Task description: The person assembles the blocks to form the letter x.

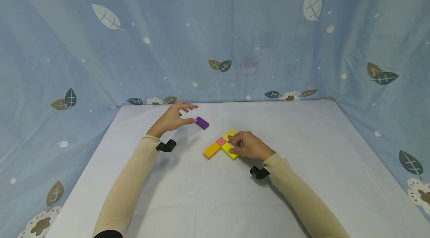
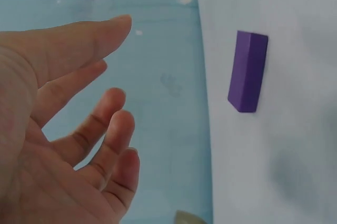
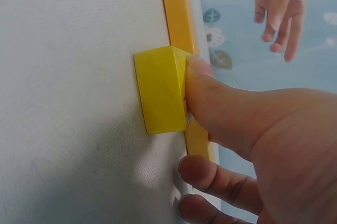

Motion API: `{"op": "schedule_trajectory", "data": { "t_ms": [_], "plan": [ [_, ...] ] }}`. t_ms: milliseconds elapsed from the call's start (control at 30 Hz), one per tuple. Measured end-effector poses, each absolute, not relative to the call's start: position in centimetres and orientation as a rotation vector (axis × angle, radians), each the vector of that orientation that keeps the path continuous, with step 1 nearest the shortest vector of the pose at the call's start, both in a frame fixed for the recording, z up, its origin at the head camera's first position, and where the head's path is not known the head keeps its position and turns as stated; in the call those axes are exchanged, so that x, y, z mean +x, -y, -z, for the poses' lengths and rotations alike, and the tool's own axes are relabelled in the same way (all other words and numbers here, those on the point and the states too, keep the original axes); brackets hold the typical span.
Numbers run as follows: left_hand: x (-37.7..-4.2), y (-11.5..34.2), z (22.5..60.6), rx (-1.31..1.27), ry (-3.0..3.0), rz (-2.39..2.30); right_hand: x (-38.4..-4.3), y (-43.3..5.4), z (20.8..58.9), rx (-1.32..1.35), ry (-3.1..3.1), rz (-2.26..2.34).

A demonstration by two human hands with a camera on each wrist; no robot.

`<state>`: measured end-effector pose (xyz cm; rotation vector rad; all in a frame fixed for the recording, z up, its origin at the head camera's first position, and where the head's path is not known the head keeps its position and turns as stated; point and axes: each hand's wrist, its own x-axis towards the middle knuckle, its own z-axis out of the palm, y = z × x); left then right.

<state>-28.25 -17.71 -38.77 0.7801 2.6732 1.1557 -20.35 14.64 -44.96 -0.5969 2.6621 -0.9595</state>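
Observation:
A purple block (image 1: 202, 123) lies alone on the white cloth, beyond the thumb tip of my left hand (image 1: 172, 119). That hand is raised with its fingers spread and holds nothing; the left wrist view has a gap between it and the purple block (image 2: 248, 71). My right hand (image 1: 251, 145) is over a group of blocks: an orange one (image 1: 212, 150), a small pink one (image 1: 221, 141), a yellow one (image 1: 230, 133) and a brighter yellow one (image 1: 227, 150). Its thumb (image 3: 202, 84) rests on the bright yellow block (image 3: 158, 91), and the index finger overlaps the farther yellow block.
White cloth (image 1: 201, 193) covers the table. Blue patterned curtain (image 1: 174, 51) hangs behind it and along both sides. Dark wrist cameras, left (image 1: 166, 146) and right (image 1: 259, 172), sit below the hands.

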Motion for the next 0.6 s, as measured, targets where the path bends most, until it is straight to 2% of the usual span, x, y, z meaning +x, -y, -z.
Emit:
{"op": "schedule_trajectory", "data": {
  "t_ms": [600],
  "plan": [
    [-30.5, 18.1, 40.7, 0.665, -2.653, -1.107, -20.3, -14.5, 44.8, -0.58, -2.66, 0.966]
  ]
}}
